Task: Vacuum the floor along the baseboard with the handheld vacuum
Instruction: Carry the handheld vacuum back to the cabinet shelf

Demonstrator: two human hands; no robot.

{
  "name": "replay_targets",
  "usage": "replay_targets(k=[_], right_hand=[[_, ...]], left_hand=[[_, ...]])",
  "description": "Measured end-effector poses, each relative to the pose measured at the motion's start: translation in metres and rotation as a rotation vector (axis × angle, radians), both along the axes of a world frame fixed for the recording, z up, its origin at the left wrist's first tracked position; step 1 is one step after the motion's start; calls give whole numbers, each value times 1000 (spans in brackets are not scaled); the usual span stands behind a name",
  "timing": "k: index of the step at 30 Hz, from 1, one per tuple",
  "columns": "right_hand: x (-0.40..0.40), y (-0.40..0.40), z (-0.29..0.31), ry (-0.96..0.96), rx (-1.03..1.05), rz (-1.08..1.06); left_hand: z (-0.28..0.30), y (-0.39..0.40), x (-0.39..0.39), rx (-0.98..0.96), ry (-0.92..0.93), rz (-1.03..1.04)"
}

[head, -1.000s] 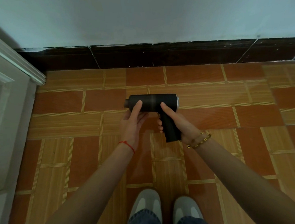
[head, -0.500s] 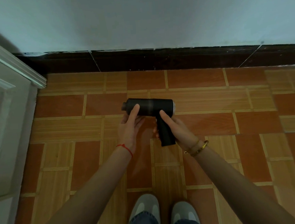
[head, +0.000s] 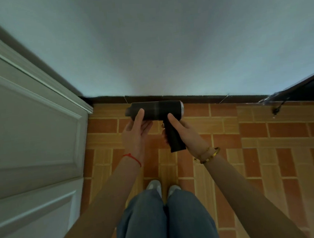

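Vacuum [head: 155, 110] first: the black handheld unit is held up in the air in front of the person, its barrel lying level and sideways, the open nozzle end toward the white door [head: 32, 143] on the left and a silver ring at the other end. From the head view, the right hand [head: 186, 135] is wrapped around the pistol-style handle that hangs below the barrel, while the left hand [head: 136, 133] is loosely spread, palm up, with a finger laid against the nozzle end rather than gripping it. Beyond it the dark baseboard [head: 197, 97] runs along the foot of the pale wall [head: 165, 43], with the orange tiled floor [head: 266, 138] below. By my reckoning nothing has been cleaned yet: the nozzle points along the wall, well clear of the floor, so lowering it, aiming it at the baseboard edge and the whole sweep remain.
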State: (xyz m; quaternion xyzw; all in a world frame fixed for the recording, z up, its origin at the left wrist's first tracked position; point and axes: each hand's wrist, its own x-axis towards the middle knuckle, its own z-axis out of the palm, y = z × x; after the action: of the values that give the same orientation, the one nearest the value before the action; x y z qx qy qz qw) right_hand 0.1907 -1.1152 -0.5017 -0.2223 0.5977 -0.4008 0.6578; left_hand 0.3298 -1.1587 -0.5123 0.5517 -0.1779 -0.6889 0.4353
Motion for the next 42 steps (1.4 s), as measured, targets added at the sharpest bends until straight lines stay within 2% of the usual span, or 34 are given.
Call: replay_targets(k=[5, 9, 15, 19, 25, 31, 42], right_hand=[[6, 18, 172, 38, -9, 15], [15, 50, 290, 29, 1, 11], [32, 97, 404, 24, -18, 35], [43, 116, 442, 74, -36, 90], [65, 130, 475, 130, -42, 164], [100, 136, 489, 125, -71, 337], [212, 155, 510, 53, -171, 759]], left_hand=[[172, 21, 6, 1, 12, 25], [290, 49, 21, 16, 1, 17], [409, 103, 39, 7, -20, 11], [446, 131, 53, -5, 1, 64], [473, 159, 74, 0, 42, 210], [491, 194, 108, 3, 58, 401], [515, 275, 202, -176, 18, 866]])
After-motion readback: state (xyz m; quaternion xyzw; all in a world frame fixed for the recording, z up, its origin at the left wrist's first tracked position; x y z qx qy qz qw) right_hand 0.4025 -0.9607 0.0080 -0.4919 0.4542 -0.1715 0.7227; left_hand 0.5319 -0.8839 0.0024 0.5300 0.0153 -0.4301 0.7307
